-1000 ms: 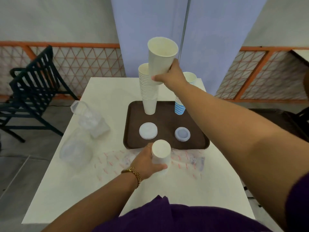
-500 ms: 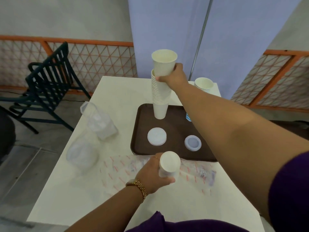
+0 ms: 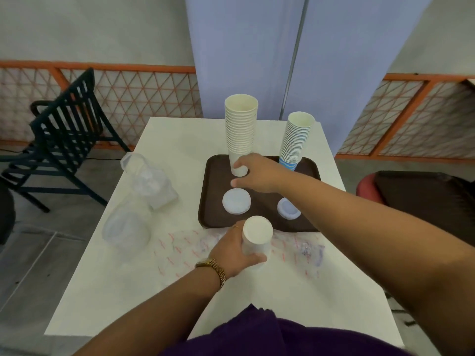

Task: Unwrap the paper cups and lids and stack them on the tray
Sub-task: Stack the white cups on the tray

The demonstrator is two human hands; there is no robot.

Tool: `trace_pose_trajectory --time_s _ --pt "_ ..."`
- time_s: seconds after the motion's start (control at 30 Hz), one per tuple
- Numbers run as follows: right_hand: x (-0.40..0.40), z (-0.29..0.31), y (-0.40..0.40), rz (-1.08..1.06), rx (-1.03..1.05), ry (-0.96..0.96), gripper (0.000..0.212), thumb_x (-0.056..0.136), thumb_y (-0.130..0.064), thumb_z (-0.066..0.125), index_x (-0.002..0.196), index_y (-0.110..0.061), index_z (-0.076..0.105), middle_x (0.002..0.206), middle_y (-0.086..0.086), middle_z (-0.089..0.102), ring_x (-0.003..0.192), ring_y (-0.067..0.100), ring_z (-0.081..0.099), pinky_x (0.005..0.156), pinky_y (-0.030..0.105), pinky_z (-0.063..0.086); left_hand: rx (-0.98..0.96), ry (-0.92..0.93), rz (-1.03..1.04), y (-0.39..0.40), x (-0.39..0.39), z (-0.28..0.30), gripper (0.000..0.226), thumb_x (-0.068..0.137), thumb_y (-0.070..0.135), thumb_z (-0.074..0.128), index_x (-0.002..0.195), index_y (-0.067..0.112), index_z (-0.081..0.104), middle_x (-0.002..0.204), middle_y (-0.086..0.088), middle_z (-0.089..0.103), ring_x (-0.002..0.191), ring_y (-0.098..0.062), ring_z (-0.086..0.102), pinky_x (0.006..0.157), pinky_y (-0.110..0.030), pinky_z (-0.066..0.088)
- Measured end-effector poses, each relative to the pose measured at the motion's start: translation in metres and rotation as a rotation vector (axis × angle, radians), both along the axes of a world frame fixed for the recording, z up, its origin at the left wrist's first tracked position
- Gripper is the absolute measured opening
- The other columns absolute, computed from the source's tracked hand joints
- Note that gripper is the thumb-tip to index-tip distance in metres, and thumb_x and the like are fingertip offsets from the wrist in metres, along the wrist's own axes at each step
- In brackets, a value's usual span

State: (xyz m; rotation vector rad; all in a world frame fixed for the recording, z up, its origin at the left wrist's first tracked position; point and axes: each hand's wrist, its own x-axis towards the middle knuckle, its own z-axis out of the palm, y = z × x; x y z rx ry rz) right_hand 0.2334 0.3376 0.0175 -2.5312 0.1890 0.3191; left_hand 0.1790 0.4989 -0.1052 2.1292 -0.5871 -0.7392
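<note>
The left hand (image 3: 232,253) is wrapped around an upside-down batch of white cups (image 3: 257,236) standing on the table just off the tray's near edge, fingers curled around its lower wall, on top of a printed wrapper (image 3: 195,246) lying flat there. The right hand (image 3: 254,173) is at the foot of the tall white stack (image 3: 241,132) near the tray's far edge, thumb and fingers curved at the bottom cup; whether it truly clamps that cup or only steadies it I cannot tell. What the coming move turns on: the tall stack stands directly beyond the held batch, both with upright long axes, but the batch is base-up (it will probably need turning over before nesting). The right hand is nearer the stack, the left nearer the batch. Counted: two upright cup stacks on the tray (image 3: 208,201), the white one and a blue-patterned stack (image 3: 295,140) toward the far right corner; two lid piles, a white lid pile (image 3: 236,201) and a bluish lid pile (image 3: 289,208) near the near edge; two clear plastic sleeves (image 3: 149,181) by the table's left edge.
</note>
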Motion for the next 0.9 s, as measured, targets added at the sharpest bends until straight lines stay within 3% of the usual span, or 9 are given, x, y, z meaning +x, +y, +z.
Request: trace_pose_trajectory --time_s 0.13,0.23,0.37,0.47,0.63,0.77,0.9 --pt "-0.032 0.010 0.025 0.281 -0.358 0.175 0.060 0.087 -0.055 0.063 0.138 -0.027 0.049 0.135 -0.001 0.048 0.118 0.024 0.053 0.091 0.036 0.046 -0.020 -0.008 0.018 0.010 -0.003 0.000 0.087 0.064 0.035 0.089 0.130 0.040 0.033 0.121 0.024 0.044 0.119 -0.006 0.044 0.092 -0.018 0.038" --pt "-0.056 0.007 0.047 0.465 -0.691 0.194 0.065 0.084 -0.059 0.064 0.137 -0.026 0.048 0.131 0.003 0.046 0.116 0.026 0.050 0.082 0.036 0.045 0.039 -0.006 0.018 0.020 -0.004 0.001 0.105 0.063 0.044 0.088 0.147 0.026 0.027 0.144 0.010 0.037 0.132 -0.012 0.037 0.109 -0.034 0.037" --pt "-0.073 -0.016 0.076 0.694 -1.098 0.180 0.073 0.082 -0.055 0.069 0.143 -0.024 0.044 0.141 0.008 0.045 0.130 0.031 0.043 0.104 0.043 0.037 0.067 0.006 0.066 0.033 -0.012 0.000 0.104 0.068 0.039 0.086 0.150 0.025 0.023 0.152 0.001 0.033 0.139 -0.022 0.035 0.110 -0.040 0.036" --pt "-0.073 -0.037 0.090 0.711 -1.273 0.328 0.072 0.088 -0.049 0.065 0.147 -0.019 0.038 0.148 0.013 0.041 0.140 0.036 0.034 0.115 0.054 0.026 0.083 0.022 0.091 0.044 -0.017 0.000 0.102 0.074 0.035 0.083 0.152 0.023 0.018 0.157 -0.001 0.025 0.142 -0.023 0.030 0.113 -0.042 0.033" --pt "-0.075 -0.064 0.100 0.633 -1.337 0.371 0.063 0.089 -0.019 0.061 0.137 0.012 0.033 0.139 0.027 0.044 0.131 0.041 0.041 0.107 0.048 0.033 0.082 0.056 0.126 0.066 -0.024 -0.007 0.107 0.074 0.041 0.082 0.155 0.022 0.014 0.158 -0.001 0.021 0.142 -0.020 0.029 0.109 -0.034 0.032" --pt "-0.071 -0.042 0.102 0.696 -1.321 0.451 0.050 0.092 -0.046 0.057 0.136 -0.023 0.048 0.136 0.007 0.051 0.131 0.031 0.043 0.109 0.044 0.034 0.071 0.058 0.154 0.075 -0.028 -0.008 0.106 0.074 0.040 0.082 0.155 0.022 0.015 0.158 -0.001 0.023 0.142 -0.021 0.029 0.110 -0.035 0.031" --pt "-0.079 -0.025 0.101 0.618 -1.259 0.385 0.036 0.095 -0.041 0.053 0.126 -0.024 0.054 0.111 0.003 0.052 0.122 0.024 0.047 0.101 0.038 0.033 0.069 0.070 0.160 0.074 -0.028 -0.008 0.106 0.073 0.042 0.082 0.154 0.022 0.016 0.157 -0.001 0.025 0.140 -0.020 0.031 0.109 -0.036 0.033"
